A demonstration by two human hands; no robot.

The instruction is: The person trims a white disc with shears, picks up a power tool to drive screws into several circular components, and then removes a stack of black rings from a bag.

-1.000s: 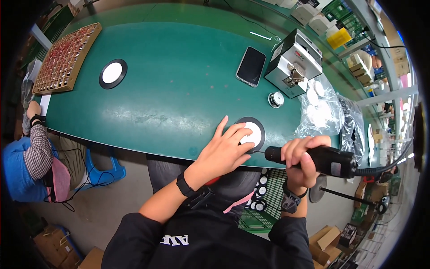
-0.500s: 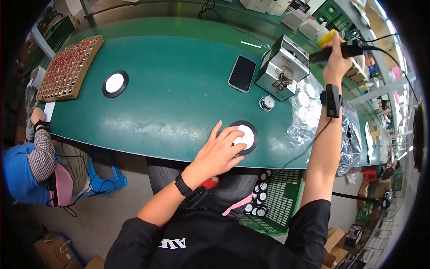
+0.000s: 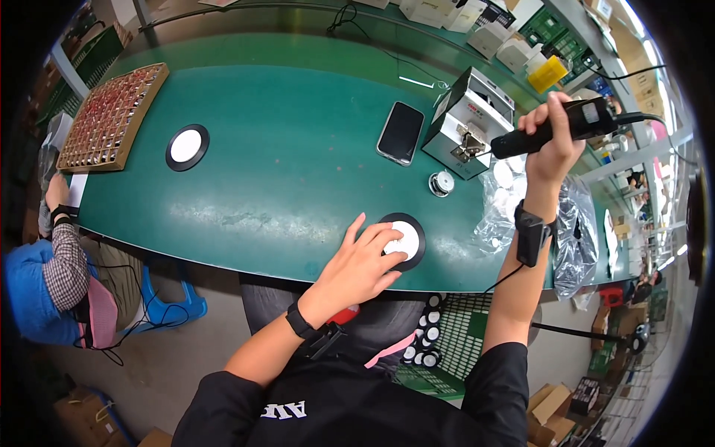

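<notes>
My left hand (image 3: 356, 262) lies with its fingers spread over a white round disc with a black rim (image 3: 418, 240), near the front edge of the table. Its fingertips rest on the white face and hide part of it. In my right hand (image 3: 553, 145) is a black corded electric screwdriver (image 3: 514, 144), gripped around its body. The thin bit points left at the front of a grey metal box, seemingly a screw feeder (image 3: 456, 132); I cannot tell whether it touches. A small silver round part (image 3: 441, 183) sits before the box. A black phone (image 3: 401, 132) lies to its left.
Another black-rimmed disc (image 3: 187, 147) lies on the green table (image 3: 261, 119) at left. Beyond it stands a divided cardboard tray (image 3: 112, 119). Plastic bags (image 3: 573, 242) lie at right. A green crate (image 3: 462, 335) below holds several discs. A person in blue (image 3: 45, 287) sits at left.
My right hand has come nearer with the screwdriver, away from the yellow object, and its bit now points at the front of the metal box. My left hand stays on the disc.
</notes>
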